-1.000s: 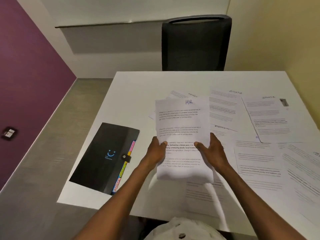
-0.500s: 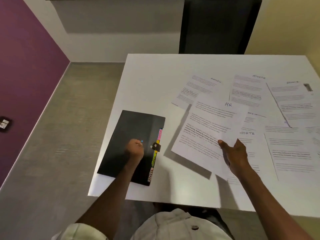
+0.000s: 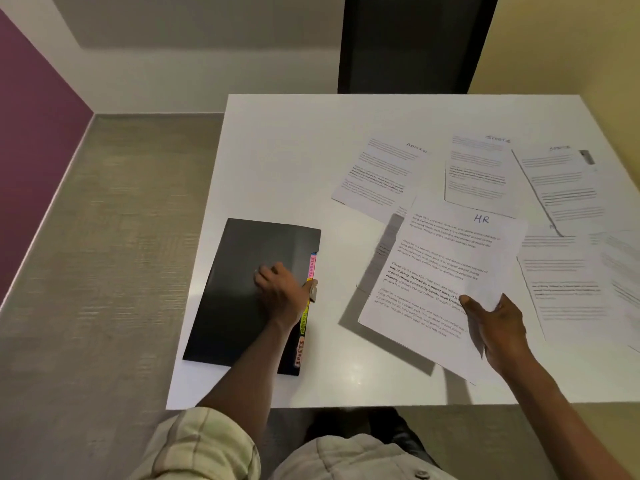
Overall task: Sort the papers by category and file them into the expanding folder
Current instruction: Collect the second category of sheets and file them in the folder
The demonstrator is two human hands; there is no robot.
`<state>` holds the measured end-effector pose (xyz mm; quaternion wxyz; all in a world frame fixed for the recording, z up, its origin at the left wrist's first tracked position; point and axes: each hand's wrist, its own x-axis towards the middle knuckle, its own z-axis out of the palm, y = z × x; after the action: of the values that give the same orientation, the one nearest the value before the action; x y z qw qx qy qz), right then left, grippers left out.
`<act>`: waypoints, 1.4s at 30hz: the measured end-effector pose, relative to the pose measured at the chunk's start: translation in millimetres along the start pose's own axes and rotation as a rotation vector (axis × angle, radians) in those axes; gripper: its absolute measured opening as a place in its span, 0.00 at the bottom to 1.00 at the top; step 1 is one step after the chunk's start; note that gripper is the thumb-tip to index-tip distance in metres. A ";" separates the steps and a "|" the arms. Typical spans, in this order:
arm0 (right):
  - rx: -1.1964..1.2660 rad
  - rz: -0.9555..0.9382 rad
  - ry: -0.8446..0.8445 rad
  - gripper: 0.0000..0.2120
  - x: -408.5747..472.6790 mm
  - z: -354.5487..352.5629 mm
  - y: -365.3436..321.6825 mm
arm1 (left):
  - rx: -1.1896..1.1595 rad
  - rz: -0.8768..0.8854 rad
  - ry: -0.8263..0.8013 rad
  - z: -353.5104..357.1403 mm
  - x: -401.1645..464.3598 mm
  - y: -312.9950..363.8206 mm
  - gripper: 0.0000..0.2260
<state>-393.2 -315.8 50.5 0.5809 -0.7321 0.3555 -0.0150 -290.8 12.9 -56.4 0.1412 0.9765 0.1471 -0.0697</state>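
A black expanding folder [image 3: 232, 292] lies closed at the table's front left, with coloured index tabs [image 3: 312, 266] along its right edge. My left hand [image 3: 282, 294] lies on the cover, fingers curled, thumb hooked at the clasp on the flap's right edge. To its right, my right hand [image 3: 498, 327] pinches the lower right corner of a printed sheet headed "HR" [image 3: 440, 268] and holds it tilted just above the table.
More printed sheets lie spread over the right half of the white table [image 3: 294, 150]: one headed "ADMIN" [image 3: 381, 174], two headed "SPORTS" [image 3: 478, 168] [image 3: 564, 188], others partly under the held sheet. A black chair [image 3: 415, 43] stands beyond the far edge.
My left hand let go of the HR sheet and moved left onto the folder, reaching its clasp. The right hand alone now holds the sheet, shifted rightward. The view tilted downward.
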 end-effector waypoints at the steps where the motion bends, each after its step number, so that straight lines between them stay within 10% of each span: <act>1: -0.014 0.004 0.007 0.17 -1.4 -2.4 1.3 | 0.016 0.004 0.009 3.2 5.3 2.0 0.40; 23: 0.085 0.054 -0.037 0.18 8.0 -9.5 -5.3 | 0.233 0.194 0.032 8.2 17.3 31.1 0.15; 27: 0.136 0.021 -0.071 0.40 28.8 -16.4 23.2 | 0.228 0.215 -0.042 17.2 17.3 39.7 0.12; 33: 0.123 0.021 -0.091 0.28 13.2 -9.7 4.4 | 0.258 0.256 -0.113 11.1 25.4 44.7 0.30; 42: -0.139 -0.065 -0.037 0.21 5.9 25.6 -19.9 | 0.131 0.282 0.026 -89.7 40.6 31.1 0.24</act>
<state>-367.6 -296.0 57.0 0.5343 -0.7820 0.3210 0.0045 -234.4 21.8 29.6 0.0838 0.9954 0.0057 -0.0458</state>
